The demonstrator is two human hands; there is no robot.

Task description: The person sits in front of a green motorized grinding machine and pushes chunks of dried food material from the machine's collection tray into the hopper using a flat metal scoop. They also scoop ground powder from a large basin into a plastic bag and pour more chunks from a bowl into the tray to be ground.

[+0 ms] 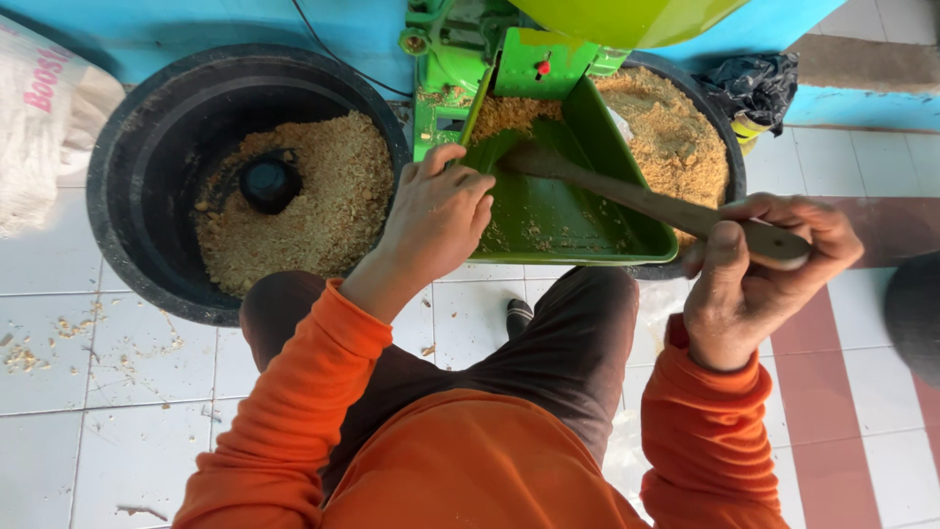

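The wooden stick (636, 201) lies slanted across the green chute (573, 220), with its far end down near the top of the chute, where some brown crumbs sit. The right hand (754, 279) holds the near end of the stick. Its fingers are curled tight around the wood and the thumb points up along it. The left hand (436, 220) rests on the left edge of the chute. Its fingers are bent and close together, gripping the rim.

There is one stick and one chute. The chute sticks out of one green machine (470, 59), which stands against a blue wall (196, 24).

There are two black tubs. The left tub (147, 147) holds pale brown crumbs and one small black cup (269, 184) in the middle. The right tub (676, 137) sits under the chute and is full of darker brown crumbs.

One white sack (44, 118) leans at the far left. One black bag (754, 88) lies at the far right. The person wears orange sleeves (323, 392) and squats on a white tiled floor (98, 392) with crumbs on it.
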